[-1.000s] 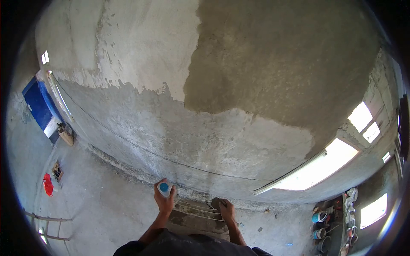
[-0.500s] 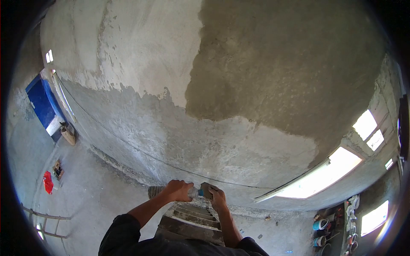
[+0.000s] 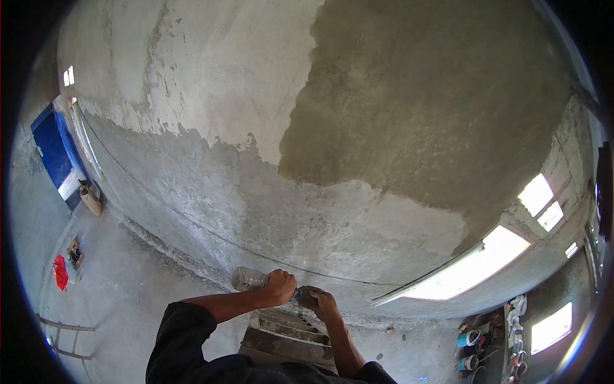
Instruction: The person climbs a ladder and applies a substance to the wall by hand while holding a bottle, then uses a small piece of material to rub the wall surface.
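Observation:
A clear ribbed plastic bottle lies nearly level in my left hand, whose fingers wrap round it near the neck. Its blue neck end points right, right at a brownish-grey block like a sponge. My right hand grips that block from its right side. Both hands are close together in front of my body, above wooden-looking steps. Facing me is a plastered wall, with a darker, damp-looking patch at the upper right.
A thin cable runs along the lower wall. On the right are a bright window opening and several buckets. A blue door, a sack, a red bag and a ladder-like frame are at the left.
The bottle's base has risen, so its neck now slants down toward the block. My left hand has turned with it. The whole view has shifted slightly.

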`<state>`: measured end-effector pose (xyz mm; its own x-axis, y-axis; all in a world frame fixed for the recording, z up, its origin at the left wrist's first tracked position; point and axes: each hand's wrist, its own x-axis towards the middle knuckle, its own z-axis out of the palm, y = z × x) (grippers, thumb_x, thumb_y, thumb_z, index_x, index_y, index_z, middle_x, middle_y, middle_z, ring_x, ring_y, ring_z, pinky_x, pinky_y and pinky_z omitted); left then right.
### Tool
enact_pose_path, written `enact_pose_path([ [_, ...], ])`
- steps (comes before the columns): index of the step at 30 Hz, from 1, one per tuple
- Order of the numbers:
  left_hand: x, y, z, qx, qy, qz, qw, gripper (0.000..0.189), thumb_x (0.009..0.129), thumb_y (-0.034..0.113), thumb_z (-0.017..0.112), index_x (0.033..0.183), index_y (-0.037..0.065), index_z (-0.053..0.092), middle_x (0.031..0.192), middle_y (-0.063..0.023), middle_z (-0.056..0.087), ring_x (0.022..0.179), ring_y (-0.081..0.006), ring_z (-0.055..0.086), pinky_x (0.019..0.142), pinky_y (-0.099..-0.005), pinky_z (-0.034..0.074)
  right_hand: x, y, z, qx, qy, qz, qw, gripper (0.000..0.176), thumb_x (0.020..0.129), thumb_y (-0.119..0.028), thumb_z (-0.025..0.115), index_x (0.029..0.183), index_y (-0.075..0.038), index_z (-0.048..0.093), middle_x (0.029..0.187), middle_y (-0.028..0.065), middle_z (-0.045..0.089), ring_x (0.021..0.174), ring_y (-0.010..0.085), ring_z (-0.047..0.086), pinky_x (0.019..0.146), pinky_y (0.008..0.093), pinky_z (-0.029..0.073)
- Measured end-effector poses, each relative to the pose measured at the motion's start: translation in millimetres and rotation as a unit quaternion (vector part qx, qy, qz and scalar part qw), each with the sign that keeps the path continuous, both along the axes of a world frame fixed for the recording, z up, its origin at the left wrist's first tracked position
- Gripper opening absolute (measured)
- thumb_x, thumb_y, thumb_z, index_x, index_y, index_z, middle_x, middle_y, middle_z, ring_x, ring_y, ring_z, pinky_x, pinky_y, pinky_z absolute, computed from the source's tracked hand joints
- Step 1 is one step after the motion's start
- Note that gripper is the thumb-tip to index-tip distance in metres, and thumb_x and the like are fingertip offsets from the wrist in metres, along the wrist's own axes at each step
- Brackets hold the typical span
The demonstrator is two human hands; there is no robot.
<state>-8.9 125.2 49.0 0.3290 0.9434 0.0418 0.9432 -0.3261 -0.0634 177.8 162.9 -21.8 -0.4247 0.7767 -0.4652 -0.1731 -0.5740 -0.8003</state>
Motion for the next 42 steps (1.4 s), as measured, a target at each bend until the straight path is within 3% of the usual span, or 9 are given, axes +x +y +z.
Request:
enact_pose_path([
  [6, -10, 16, -1, 0.018, -0.015, -0.030, 0.999, 0.019, 0.070, 0.020, 0.064, 0.084, 0.008, 0.063, 0.073, -0.0121, 0.064, 0.069, -0.0269, 0.065, 0.054, -0.0408, 0.047, 11, 17, -46, -0.024, -0.042, 0.063, 0.997, 0.033, 0.090, -0.002, 0.045, 0.118, 0.015, 0.048, 0.117, 0.0252, 0.056, 0.107, 0.0329, 0.059, 0.093, 0.0430, 0.051],
  [8, -13, 16, 40, -0.039, -0.037, -0.008, 0.999, 0.028, 0.071, 0.025, 0.065, 0.092, 0.009, 0.062, 0.078, -0.0132, 0.065, 0.074, -0.0290, 0.066, 0.059, -0.0428, 0.049, 26, 40, -92, 0.402, -0.164, 0.244, 0.867, 0.033, 0.091, -0.003, 0.045, 0.118, 0.017, 0.046, 0.118, 0.0261, 0.055, 0.108, 0.0334, 0.058, 0.097, 0.0415, 0.048],
  [10, -21, 15, 75, -0.094, -0.057, 0.015, 0.994, 0.036, 0.072, 0.031, 0.067, 0.100, 0.009, 0.061, 0.083, -0.0142, 0.066, 0.078, -0.0310, 0.066, 0.064, -0.0447, 0.051, 2, 34, 16, -0.079, 0.073, 0.007, 0.994, 0.034, 0.092, -0.005, 0.046, 0.118, 0.016, 0.046, 0.120, 0.0261, 0.054, 0.110, 0.0339, 0.057, 0.100, 0.0406, 0.046],
  [14, -41, 16, 124, -0.050, -0.310, 0.139, 0.939, 0.049, 0.077, 0.046, 0.068, 0.108, 0.009, 0.057, 0.093, -0.0133, 0.068, 0.087, -0.0290, 0.067, 0.074, -0.0421, 0.051, 12, 141, 57, 0.159, -0.033, 0.067, 0.984, 0.036, 0.087, -0.008, 0.054, 0.119, 0.008, 0.056, 0.119, 0.0181, 0.059, 0.104, 0.0268, 0.060, 0.096, 0.0371, 0.045],
  [16, -58, 23, 138, 0.085, -0.603, 0.095, 0.788, 0.040, 0.079, 0.038, 0.070, 0.104, 0.009, 0.056, 0.086, -0.0124, 0.066, 0.082, -0.0246, 0.067, 0.069, -0.0359, 0.050, 12, 234, 118, 0.438, -0.173, 0.170, 0.866, 0.036, 0.089, -0.017, 0.055, 0.120, -0.002, 0.060, 0.115, 0.0082, 0.064, 0.102, 0.0201, 0.060, 0.092, 0.0333, 0.045],
  [19, -84, 31, 165, 0.134, -0.746, 0.070, 0.649, 0.031, 0.082, 0.025, 0.071, 0.100, 0.006, 0.055, 0.084, -0.0056, 0.063, 0.078, -0.0154, 0.061, 0.071, -0.0309, 0.047, -58, 234, 361, 0.517, -0.339, -0.108, 0.778, 0.040, 0.090, -0.025, 0.057, 0.120, 0.000, 0.058, 0.119, 0.0198, 0.059, 0.111, 0.0302, 0.056, 0.094, 0.0389, 0.044],
  [22, -93, 20, 212, 0.132, -0.792, 0.064, 0.592, 0.028, 0.082, 0.019, 0.071, 0.099, 0.004, 0.055, 0.083, -0.0010, 0.060, 0.076, -0.0116, 0.056, 0.072, -0.0285, 0.046, -97, 281, 500, 0.802, -0.381, -0.244, 0.390, 0.044, 0.083, 0.000, 0.055, 0.127, 0.000, 0.050, 0.117, 0.0204, 0.060, 0.105, 0.0343, 0.060, 0.093, 0.0381, 0.048],
  [25, -99, 28, 225, 0.138, -0.788, 0.052, 0.598, 0.032, 0.082, 0.020, 0.071, 0.103, 0.005, 0.054, 0.086, -0.0025, 0.060, 0.078, -0.0121, 0.057, 0.073, -0.0284, 0.046, -124, 325, 574, 0.859, -0.346, -0.297, 0.232, 0.055, 0.080, 0.006, 0.054, 0.133, -0.008, 0.047, 0.133, 0.0147, 0.050, 0.122, 0.0325, 0.048, 0.100, 0.0407, 0.045],
  [42, -78, 58, 228, 0.078, -0.810, -0.025, 0.581, 0.038, 0.081, 0.022, 0.074, 0.106, 0.005, 0.052, 0.090, -0.0040, 0.061, 0.082, -0.0132, 0.059, 0.075, -0.0293, 0.047, -128, 387, 571, 0.873, -0.416, -0.217, 0.132, 0.068, 0.079, 0.007, 0.054, 0.139, -0.021, 0.040, 0.136, 0.0089, 0.049, 0.120, 0.0294, 0.051, 0.101, 0.0385, 0.045],
])
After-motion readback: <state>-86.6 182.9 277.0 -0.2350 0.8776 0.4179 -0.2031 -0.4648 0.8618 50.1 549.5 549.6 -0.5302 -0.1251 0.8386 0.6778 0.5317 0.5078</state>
